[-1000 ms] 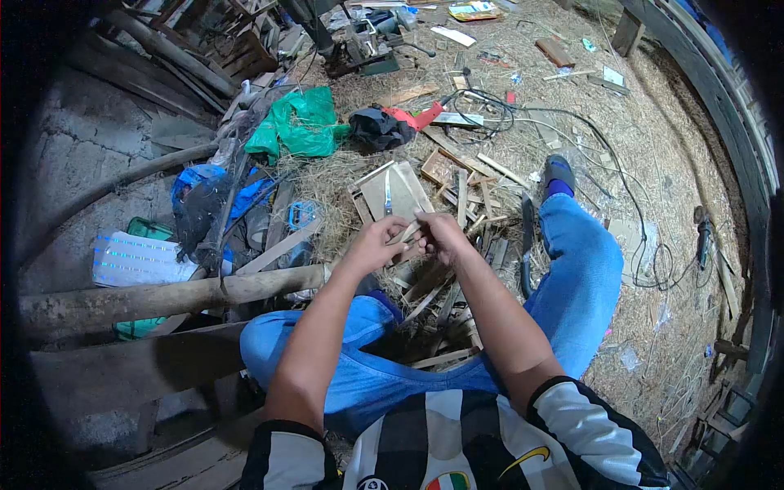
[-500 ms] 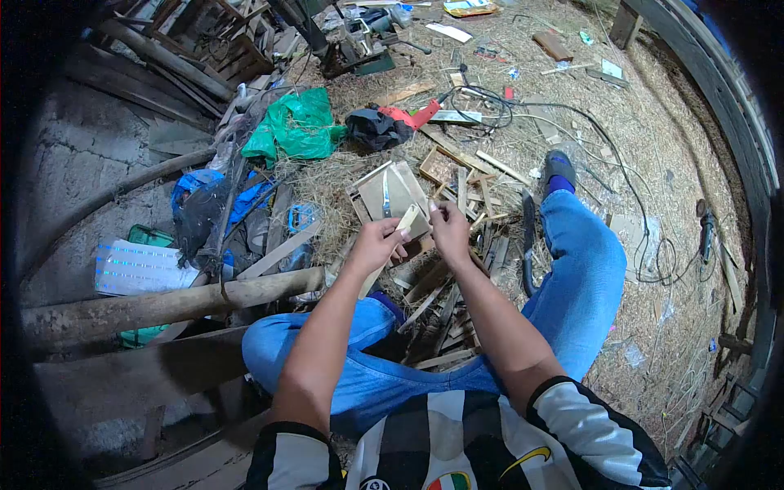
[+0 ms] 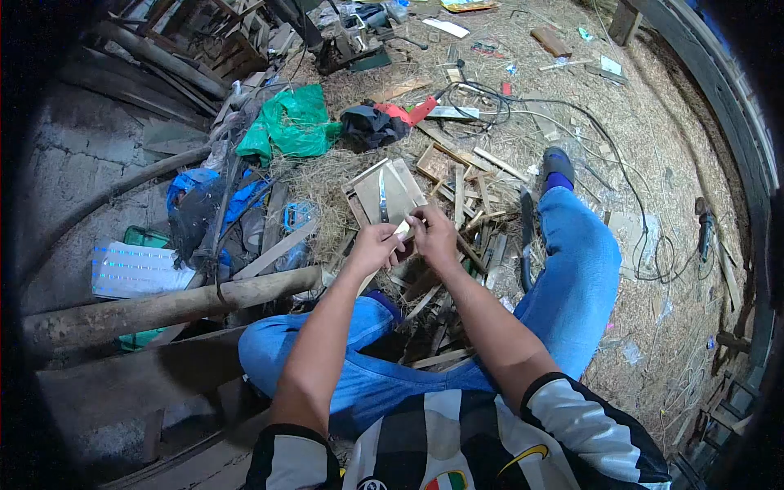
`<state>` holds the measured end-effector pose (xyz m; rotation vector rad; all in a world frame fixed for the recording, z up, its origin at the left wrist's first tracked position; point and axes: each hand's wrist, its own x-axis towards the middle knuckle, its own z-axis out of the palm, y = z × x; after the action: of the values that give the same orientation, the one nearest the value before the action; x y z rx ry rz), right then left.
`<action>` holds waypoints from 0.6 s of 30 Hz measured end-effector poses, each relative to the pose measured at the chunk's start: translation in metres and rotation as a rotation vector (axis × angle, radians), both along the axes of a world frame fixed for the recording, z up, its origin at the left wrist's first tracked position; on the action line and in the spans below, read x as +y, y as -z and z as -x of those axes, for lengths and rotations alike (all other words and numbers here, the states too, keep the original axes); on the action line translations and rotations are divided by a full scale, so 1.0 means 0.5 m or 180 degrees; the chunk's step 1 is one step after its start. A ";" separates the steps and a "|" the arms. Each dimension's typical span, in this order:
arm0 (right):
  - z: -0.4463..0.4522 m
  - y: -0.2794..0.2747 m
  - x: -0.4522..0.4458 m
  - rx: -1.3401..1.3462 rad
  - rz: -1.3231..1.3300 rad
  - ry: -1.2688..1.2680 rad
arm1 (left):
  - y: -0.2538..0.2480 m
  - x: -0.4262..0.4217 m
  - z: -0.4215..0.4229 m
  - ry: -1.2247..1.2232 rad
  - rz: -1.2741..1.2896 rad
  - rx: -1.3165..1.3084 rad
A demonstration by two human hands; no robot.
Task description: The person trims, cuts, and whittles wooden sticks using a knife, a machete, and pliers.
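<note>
Pale wood piece (image 3: 403, 229) sits between the left hand (image 3: 376, 247) and right hand (image 3: 434, 237), fingers clamped on it, a knife (image 3: 383, 194) lying beyond.

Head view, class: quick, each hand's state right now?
Left hand: closed, holding a small pale piece.
Right hand: curled at that piece; whether gripping cannot be told.

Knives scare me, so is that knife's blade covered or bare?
Bare: the knife lies on the board with its shiny blade showing, while the left hand holds a pale piece.
</note>
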<state>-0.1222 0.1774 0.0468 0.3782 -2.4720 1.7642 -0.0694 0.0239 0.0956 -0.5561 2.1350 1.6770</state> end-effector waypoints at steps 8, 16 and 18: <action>0.004 0.023 -0.029 -0.0179 -0.0141 -0.0241 | 0.023 -0.031 -0.006 -0.0102 0.0297 0.0066; 0.020 0.037 -0.116 -0.0582 -0.1371 -0.0565 | 0.010 -0.123 0.000 -0.1095 0.0552 0.0489; 0.029 0.030 -0.145 -0.0804 -0.1906 -0.0600 | -0.005 -0.142 0.003 -0.0839 0.0783 0.0096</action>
<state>-0.1369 0.1047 0.0318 0.4588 -3.2210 1.1338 -0.0709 -0.0471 0.0979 -0.9247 2.3938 1.5654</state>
